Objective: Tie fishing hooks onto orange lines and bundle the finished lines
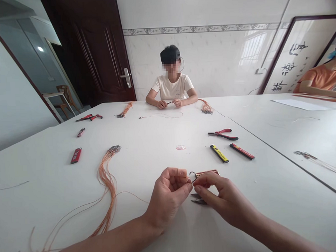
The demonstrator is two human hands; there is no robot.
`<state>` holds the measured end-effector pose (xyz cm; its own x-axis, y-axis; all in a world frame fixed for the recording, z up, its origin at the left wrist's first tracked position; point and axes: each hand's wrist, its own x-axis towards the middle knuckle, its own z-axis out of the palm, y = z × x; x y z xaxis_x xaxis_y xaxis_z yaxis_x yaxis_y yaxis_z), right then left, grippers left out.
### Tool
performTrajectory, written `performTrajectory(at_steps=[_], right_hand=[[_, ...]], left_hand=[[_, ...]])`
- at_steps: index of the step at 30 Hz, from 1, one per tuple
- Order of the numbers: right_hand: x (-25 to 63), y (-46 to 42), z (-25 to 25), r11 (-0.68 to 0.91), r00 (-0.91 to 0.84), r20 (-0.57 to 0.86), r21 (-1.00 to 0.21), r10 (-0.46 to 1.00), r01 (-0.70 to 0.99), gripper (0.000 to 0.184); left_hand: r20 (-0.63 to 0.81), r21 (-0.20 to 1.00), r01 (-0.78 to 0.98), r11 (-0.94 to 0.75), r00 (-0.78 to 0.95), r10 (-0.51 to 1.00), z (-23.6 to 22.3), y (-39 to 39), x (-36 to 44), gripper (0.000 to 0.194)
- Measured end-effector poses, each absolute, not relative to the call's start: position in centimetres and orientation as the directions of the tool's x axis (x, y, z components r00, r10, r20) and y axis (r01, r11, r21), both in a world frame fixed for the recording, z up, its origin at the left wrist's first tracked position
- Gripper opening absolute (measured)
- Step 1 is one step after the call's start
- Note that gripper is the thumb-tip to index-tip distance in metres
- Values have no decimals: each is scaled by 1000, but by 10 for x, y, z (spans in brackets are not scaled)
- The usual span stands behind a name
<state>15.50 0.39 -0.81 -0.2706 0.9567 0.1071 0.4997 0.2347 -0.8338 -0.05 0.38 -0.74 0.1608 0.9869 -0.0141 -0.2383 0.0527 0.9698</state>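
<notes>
White table (141,157), wall calligraphy (290,63); L hand (167,200), R hand (227,197) at wire loop (193,175).

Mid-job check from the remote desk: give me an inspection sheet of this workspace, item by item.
Surface: white table, with a seam running toward the right.
Job's things: dark wire loop at the fingertips of both hands; orange cord bundle with dark hooks, to their left.
Clutter: red-handled pliers, yellow-and-black lighter, metal snips by the right hand.
Hands: left hand and right hand bare, pinched close together.
Cables: thin cord on the wall behind the table.
Surroundings: co-worker seated opposite; dark wooden door.
</notes>
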Motion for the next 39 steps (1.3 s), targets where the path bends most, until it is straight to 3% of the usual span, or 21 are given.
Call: performTrajectory(at_steps=[15,21,27,34,39], right_hand=[[153,2,-16,129,-228,74,-962,971,240,21],[156,1,-10,84,-157,40,-956,987,282,26],[155,5,-19,226,-141,187,-904,972,364,18],[182,23,-3,333,313,464,-859,829,390,11],[198,34,-3,385,420,471,-880,776,277,10]], left_hand=[[82,970,-241,-24,233,969,-14,5,-1,18],[94,982,-180,-56,209,973,-16,7,-2,18],[168,986,-49,-161,231,958,-18,7,-4,14],[380,882,188,-432,259,888,-23,18,-15,12],[509,757,283,-589,310,803,-29,23,-19,14]])
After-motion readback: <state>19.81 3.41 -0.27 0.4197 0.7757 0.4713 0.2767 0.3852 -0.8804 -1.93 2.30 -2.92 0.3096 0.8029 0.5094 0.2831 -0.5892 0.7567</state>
